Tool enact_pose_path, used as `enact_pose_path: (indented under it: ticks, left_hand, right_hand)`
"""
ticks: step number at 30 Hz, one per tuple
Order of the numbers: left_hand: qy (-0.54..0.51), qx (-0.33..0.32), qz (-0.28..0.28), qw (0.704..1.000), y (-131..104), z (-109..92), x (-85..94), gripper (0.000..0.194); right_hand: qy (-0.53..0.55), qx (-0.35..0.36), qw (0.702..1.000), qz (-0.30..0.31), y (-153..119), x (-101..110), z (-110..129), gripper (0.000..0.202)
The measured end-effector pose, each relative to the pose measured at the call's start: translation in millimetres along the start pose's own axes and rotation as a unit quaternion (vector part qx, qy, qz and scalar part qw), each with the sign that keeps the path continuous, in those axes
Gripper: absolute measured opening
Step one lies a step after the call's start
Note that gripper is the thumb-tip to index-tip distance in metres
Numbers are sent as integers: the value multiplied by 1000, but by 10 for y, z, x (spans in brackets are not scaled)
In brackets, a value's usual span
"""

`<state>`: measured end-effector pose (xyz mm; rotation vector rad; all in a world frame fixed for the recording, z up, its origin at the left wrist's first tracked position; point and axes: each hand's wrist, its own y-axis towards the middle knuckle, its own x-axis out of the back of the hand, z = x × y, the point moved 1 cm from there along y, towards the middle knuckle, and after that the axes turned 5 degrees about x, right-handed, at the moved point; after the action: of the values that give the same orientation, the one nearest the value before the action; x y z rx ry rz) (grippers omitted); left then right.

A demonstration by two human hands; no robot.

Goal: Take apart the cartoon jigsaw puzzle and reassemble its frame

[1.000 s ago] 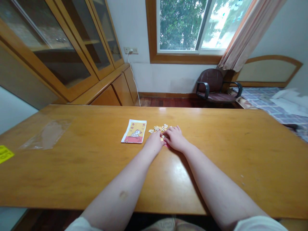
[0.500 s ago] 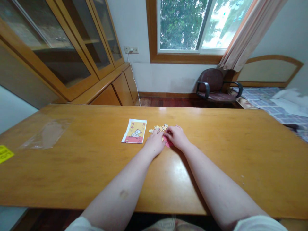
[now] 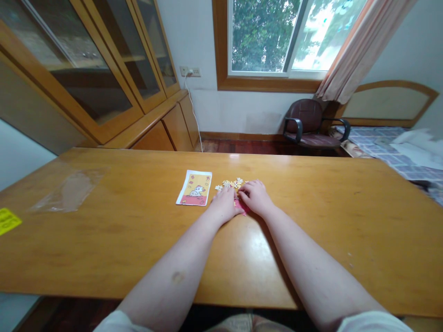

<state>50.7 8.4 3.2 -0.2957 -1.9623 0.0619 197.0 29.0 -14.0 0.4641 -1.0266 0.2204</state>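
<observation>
Two bare hands — left point(image 3: 224, 205) and right point(image 3: 256, 198) — flank pink joined puzzle pieces point(image 3: 241, 206) on a glossy wooden desk point(image 3: 138, 249), both touching near; their grip cannot be told. Knobbly loose pieces point(image 3: 233, 183) lie just beyond the fingers, closer to the left.

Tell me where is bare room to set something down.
Bare patches: between the clear plastic and the picture card; from the right hand to the far right corner of the table. Crowded: puzzle pieces beyond the left hand and between both hands.
</observation>
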Motion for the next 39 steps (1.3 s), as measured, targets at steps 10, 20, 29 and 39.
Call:
enact_pose_path:
  ticks: [10,20,29,39]
  left_hand:
    - [-51,-8,13,999,70,38,-62,41]
    - [-48,-47,12,998,76,77,-77,16]
    - [-97,6,-40,994,96,75,-77,12]
    - [-163,43,-111,979,120,99,13,20]
  right_hand:
    - [-8,16,999,29,-1,8,12,19]
    - [-7,9,1000,25,-5,19,32,19]
    - [8,21,999,26,11,40,7,38]
    - [132,13,991,1,28,-19,-9,17]
